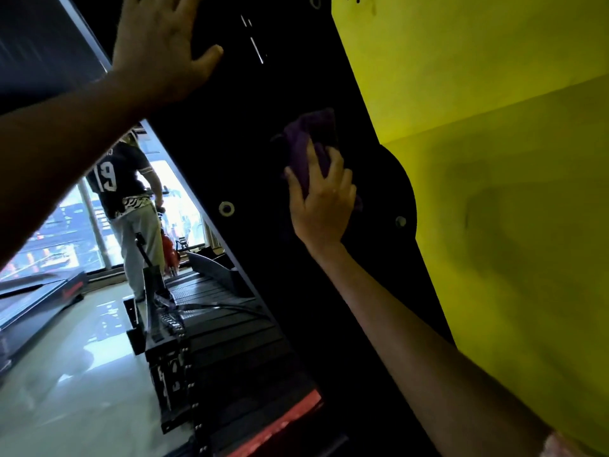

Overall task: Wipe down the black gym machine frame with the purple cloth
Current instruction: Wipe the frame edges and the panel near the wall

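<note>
**Cloth pressed to the black frame, yellow panel close on the right**

Gym floor shows pale and glossy at lower left (75, 374), with bright windows (59, 232) behind it and another person (128, 196) standing with their back to me beside a treadmill's slatted belt (217, 324). Across the middle of my view runs the black gym machine frame (237, 133), a wide dark slab slanting from upper left to lower right. Its left edge is a thin pale strip bordering the open floor side; its right edge butts against a large yellow panel (494, 159), with a rounded black lobe bulging into the yellow near a bolt (400, 221). A second bolt (226, 208) sits on the frame's left part.

I see my right hand (324, 206) holding the purple cloth (311, 140) against the frame, fingers curled over its lower part and pinning it to the metal, just left of the yellow panel's edge. The cloth sticks up above the fingertips. Dark bare frame stretches above, below and left of it.

My left hand (158, 47) lies flat on the frame's upper left, fingers spread wide, thumb out, holding nothing.
</note>
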Demonstrator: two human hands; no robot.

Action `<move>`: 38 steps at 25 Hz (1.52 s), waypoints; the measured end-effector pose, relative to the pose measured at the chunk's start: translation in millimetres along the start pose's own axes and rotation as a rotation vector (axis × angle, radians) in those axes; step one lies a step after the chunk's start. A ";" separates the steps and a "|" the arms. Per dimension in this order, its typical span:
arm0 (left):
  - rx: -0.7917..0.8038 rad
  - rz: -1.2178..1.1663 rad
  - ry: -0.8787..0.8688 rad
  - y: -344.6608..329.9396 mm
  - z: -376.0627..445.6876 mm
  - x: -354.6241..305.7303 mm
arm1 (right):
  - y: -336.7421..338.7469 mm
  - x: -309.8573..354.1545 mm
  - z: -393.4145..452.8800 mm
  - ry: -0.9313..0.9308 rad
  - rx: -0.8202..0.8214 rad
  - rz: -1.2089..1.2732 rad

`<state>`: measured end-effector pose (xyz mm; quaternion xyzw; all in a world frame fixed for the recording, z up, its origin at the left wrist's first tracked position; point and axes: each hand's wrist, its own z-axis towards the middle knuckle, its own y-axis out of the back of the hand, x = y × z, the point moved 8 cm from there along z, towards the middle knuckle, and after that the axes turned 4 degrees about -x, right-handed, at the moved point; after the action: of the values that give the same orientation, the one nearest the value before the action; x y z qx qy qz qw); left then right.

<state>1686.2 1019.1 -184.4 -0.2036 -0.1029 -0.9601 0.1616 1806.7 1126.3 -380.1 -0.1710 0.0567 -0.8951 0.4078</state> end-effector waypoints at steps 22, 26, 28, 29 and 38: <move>-0.126 0.022 -0.267 -41.6 -115.2 -109.6 | 2.9 -112.9 33.8 0.079 0.055 0.034; -0.168 -0.007 -0.360 -32.8 -121.0 -119.1 | -1.8 -83.9 17.6 -0.450 0.077 0.002; -0.146 0.022 -0.330 -34.5 -119.8 -117.3 | 0.4 -41.1 25.7 -0.029 0.065 0.049; -0.143 0.033 -0.306 -35.1 -118.1 -115.4 | -2.2 -29.9 29.5 0.211 0.083 0.056; -0.187 -0.041 -0.193 -31.9 -116.4 -107.5 | -18.6 -15.9 101.8 0.017 0.072 0.007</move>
<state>1726.3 1046.9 -338.5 -0.3070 -0.0319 -0.9446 0.1118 1839.0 1154.4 -284.5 -0.1483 0.0285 -0.8965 0.4165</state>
